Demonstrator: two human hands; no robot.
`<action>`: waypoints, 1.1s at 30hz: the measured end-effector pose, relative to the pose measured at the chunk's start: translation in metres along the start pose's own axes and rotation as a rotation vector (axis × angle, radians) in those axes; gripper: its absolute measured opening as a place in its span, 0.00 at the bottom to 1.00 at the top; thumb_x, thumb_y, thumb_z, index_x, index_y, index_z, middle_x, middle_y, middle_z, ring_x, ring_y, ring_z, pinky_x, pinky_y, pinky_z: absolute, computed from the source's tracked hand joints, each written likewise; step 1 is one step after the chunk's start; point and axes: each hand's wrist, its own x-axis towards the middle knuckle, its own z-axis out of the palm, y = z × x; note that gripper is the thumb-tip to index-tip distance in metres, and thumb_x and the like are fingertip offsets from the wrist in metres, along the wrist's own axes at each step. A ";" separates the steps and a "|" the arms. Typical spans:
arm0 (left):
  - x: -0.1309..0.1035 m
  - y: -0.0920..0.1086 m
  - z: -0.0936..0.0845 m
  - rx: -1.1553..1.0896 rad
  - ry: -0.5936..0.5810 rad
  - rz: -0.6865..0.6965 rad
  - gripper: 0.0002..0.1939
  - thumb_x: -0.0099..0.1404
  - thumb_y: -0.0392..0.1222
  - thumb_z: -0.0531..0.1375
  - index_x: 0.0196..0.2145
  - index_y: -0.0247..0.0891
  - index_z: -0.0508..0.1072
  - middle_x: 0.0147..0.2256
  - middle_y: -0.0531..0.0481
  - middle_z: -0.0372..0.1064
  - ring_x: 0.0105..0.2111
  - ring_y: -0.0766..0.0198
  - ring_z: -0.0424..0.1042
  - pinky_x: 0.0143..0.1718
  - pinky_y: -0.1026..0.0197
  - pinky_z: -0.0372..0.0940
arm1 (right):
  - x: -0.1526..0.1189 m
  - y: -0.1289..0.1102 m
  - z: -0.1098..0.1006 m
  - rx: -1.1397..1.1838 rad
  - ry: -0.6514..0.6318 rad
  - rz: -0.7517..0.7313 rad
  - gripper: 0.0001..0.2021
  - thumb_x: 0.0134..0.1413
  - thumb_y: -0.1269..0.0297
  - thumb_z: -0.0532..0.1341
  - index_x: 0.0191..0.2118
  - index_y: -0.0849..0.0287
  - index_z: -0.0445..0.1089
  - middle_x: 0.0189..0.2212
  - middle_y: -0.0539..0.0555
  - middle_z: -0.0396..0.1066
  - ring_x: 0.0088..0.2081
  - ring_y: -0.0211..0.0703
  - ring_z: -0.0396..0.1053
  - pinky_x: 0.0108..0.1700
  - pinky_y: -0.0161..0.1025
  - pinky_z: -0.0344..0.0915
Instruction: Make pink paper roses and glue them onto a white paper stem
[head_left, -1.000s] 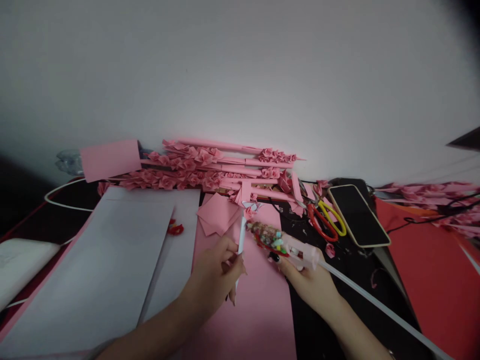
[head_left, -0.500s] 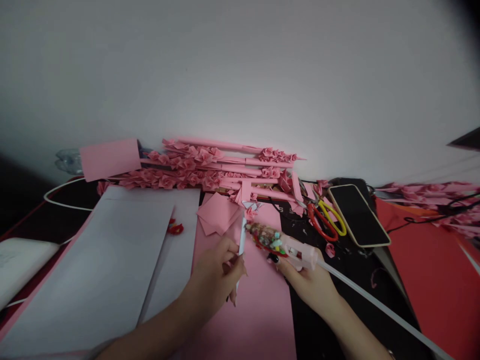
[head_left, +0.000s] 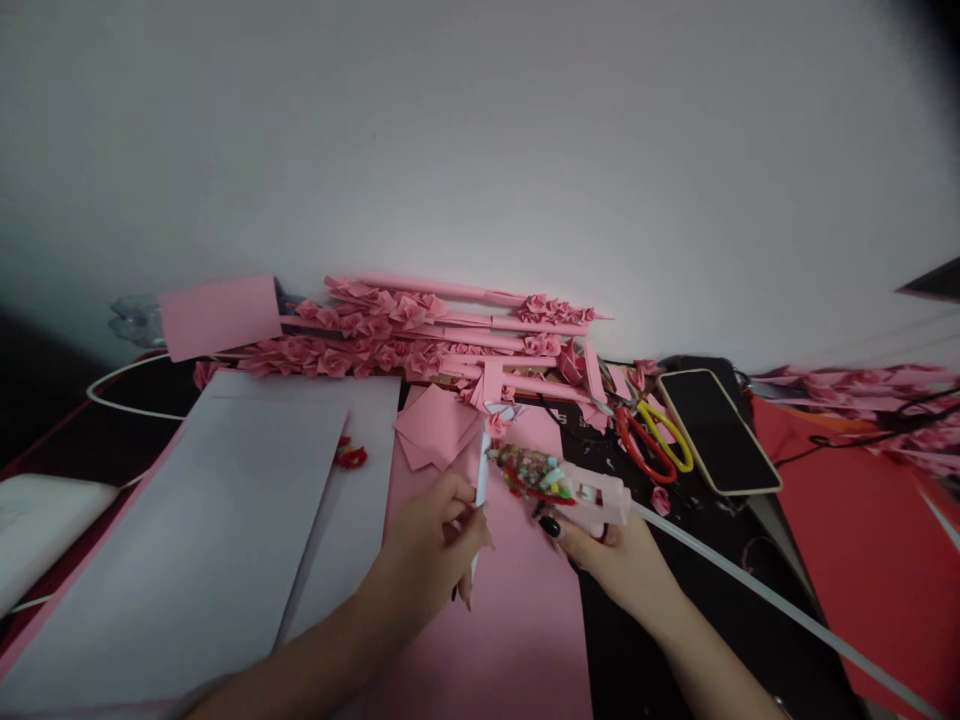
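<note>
Between the fingers of my left hand [head_left: 442, 545] is a slim white paper stick [head_left: 482, 475], held tilted, with a small pink paper flower [head_left: 496, 425] at its top end. My right hand [head_left: 626, 555] is wrapped round a pale pink glue gun [head_left: 600, 497] whose front is crusted with multicoloured glue. The gun's nozzle points left and is at or very close to the stick just below the flower; I cannot tell if they touch. A long translucent glue stick [head_left: 757, 585] runs out of the gun's back. Under both hands lies a pink paper sheet [head_left: 517, 640].
White paper sheets [head_left: 202, 540] cover the left side. Pink paper flower stems [head_left: 390, 325] are piled along the wall. Folded pink squares [head_left: 435, 430], red-and-yellow-handled scissors [head_left: 649, 445], a phone [head_left: 718, 430] and red paper [head_left: 847, 540] lie around. A white device [head_left: 52, 525] sits far left.
The glue gun has shifted very slightly left and its rear glue stick has swung a little. The flower has tipped slightly left. My left hand has barely moved.
</note>
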 end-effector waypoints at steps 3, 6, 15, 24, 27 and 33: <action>0.001 -0.002 0.000 -0.020 -0.001 -0.001 0.07 0.61 0.40 0.54 0.27 0.39 0.57 0.25 0.56 0.70 0.09 0.73 0.63 0.09 0.71 0.54 | 0.000 -0.005 -0.001 0.106 -0.034 0.049 0.17 0.49 0.55 0.62 0.41 0.62 0.73 0.30 0.56 0.74 0.26 0.40 0.68 0.25 0.33 0.67; 0.001 -0.003 0.000 -0.021 0.000 -0.004 0.07 0.61 0.40 0.53 0.28 0.39 0.57 0.26 0.56 0.70 0.09 0.74 0.63 0.09 0.71 0.54 | 0.000 -0.009 -0.002 0.118 -0.059 0.074 0.17 0.50 0.55 0.62 0.40 0.63 0.73 0.28 0.55 0.74 0.24 0.39 0.68 0.25 0.34 0.67; 0.002 -0.004 -0.001 0.006 -0.011 -0.001 0.06 0.62 0.40 0.53 0.28 0.39 0.57 0.25 0.56 0.70 0.09 0.74 0.63 0.09 0.71 0.54 | 0.004 -0.003 0.000 -0.096 -0.018 -0.057 0.09 0.50 0.65 0.62 0.38 0.60 0.75 0.35 0.57 0.77 0.39 0.50 0.74 0.44 0.46 0.70; 0.001 -0.003 -0.001 -0.008 -0.016 -0.017 0.07 0.62 0.40 0.53 0.28 0.40 0.57 0.25 0.56 0.69 0.09 0.74 0.62 0.09 0.71 0.52 | 0.000 0.004 -0.002 -0.039 0.010 -0.055 0.11 0.55 0.63 0.60 0.42 0.59 0.74 0.35 0.56 0.77 0.37 0.48 0.74 0.40 0.41 0.71; 0.001 -0.004 -0.001 -0.015 -0.016 -0.014 0.07 0.62 0.40 0.53 0.27 0.39 0.57 0.26 0.56 0.70 0.09 0.75 0.62 0.09 0.71 0.52 | 0.000 0.003 -0.002 0.025 -0.007 -0.003 0.11 0.54 0.62 0.61 0.42 0.59 0.74 0.35 0.57 0.76 0.37 0.48 0.74 0.39 0.40 0.71; 0.001 -0.005 -0.002 -0.018 -0.009 -0.019 0.07 0.61 0.40 0.53 0.28 0.40 0.57 0.25 0.57 0.70 0.09 0.74 0.62 0.09 0.71 0.52 | 0.004 -0.004 -0.002 0.121 -0.037 0.022 0.13 0.53 0.61 0.62 0.44 0.59 0.72 0.38 0.57 0.75 0.42 0.48 0.72 0.45 0.41 0.69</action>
